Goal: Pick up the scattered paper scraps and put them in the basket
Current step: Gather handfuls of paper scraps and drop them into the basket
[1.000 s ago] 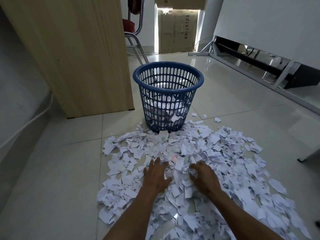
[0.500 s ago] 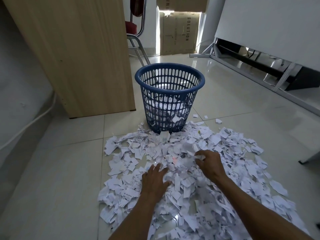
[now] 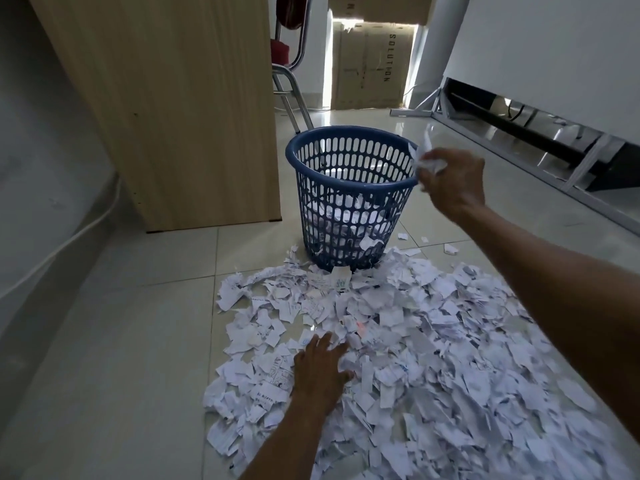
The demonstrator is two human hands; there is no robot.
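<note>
A wide heap of white paper scraps (image 3: 408,341) covers the tiled floor in front of a blue slotted basket (image 3: 325,216), which holds some scraps at its bottom. My right hand (image 3: 453,183) is raised at the basket's right rim and grips a bunch of scraps (image 3: 426,157) that sticks out past its fingers. My left hand (image 3: 320,370) lies flat on the heap with fingers spread, pressing on loose scraps.
A wooden cabinet panel (image 3: 173,109) stands left of the basket, with a chair leg (image 3: 291,95) and a cardboard box (image 3: 372,64) behind. A white board on a metal frame (image 3: 540,126) runs along the right. Bare tiles (image 3: 104,341) lie to the left.
My right hand has lifted off the heap with a bunch of scraps and moved up to the basket's right rim. My left hand stayed on the heap.
</note>
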